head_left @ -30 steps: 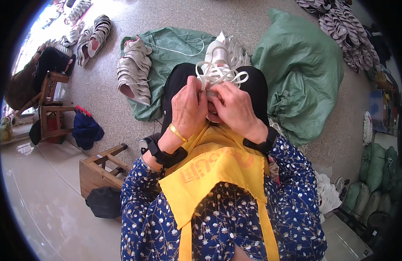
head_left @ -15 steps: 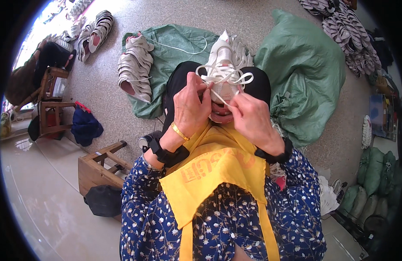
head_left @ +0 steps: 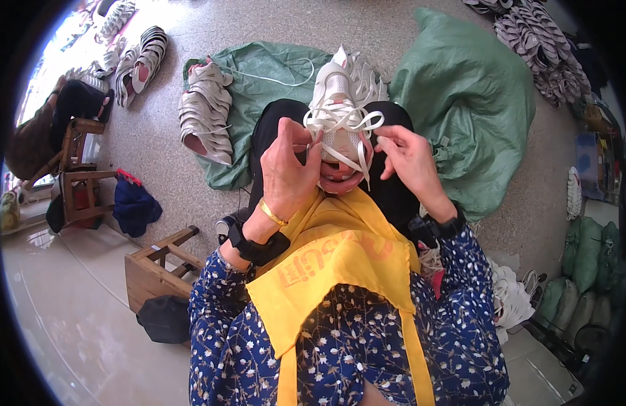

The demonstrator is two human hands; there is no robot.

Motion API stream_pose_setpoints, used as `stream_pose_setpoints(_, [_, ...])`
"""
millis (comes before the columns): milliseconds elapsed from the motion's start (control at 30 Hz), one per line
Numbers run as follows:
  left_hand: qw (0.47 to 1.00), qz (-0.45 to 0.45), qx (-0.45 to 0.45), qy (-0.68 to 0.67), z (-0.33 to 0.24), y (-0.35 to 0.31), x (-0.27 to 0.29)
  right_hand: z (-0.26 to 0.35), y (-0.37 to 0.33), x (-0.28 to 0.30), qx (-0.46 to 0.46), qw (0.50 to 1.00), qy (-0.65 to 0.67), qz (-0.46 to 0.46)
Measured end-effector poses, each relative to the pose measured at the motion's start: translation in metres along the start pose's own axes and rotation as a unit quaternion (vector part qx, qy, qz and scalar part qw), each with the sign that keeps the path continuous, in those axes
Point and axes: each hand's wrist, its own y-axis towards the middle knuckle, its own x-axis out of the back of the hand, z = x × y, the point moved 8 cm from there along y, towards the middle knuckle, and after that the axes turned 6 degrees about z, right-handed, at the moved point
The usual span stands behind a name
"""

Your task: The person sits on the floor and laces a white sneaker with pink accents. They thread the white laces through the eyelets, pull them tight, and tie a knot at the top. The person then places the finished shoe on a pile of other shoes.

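Observation:
A white shoe upper point(head_left: 338, 88) with pinkish lining lies between my knees, its toe pointing away from me and its opening toward me. White laces point(head_left: 343, 123) cross it and form loose loops, and one lace end hangs over the opening at the right. My left hand point(head_left: 286, 162) is at the upper's left edge, thumb and forefinger closed on it beside the laces. Just off the right edge, my right hand point(head_left: 409, 159) has its fingers half bent and apart, close to the right loop. Nothing can be seen held in it.
A stack of white uppers point(head_left: 206, 111) lies on a green sheet point(head_left: 272, 64) at left. The full green sack point(head_left: 462, 101) stands at right. A wooden stool point(head_left: 157, 264) is near my left side. More uppers point(head_left: 540, 51) are piled at far right.
My right hand has let go of the lace end and moved right, away from the upper. The lace end now hangs loose. My left hand stays at the left edge.

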Motion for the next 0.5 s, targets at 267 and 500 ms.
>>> stream_pose_setpoints(267, [0.998,-0.008,0.049,-0.045,0.011,0.003,0.0,0.0,0.026,-0.007,0.037,0.998,0.042,0.014])
stream_pose_setpoints(500, [0.997,-0.026,0.05,-0.047,0.014,0.007,0.002,0.037,-0.011,-0.008,0.224,0.962,-0.121,-0.094])
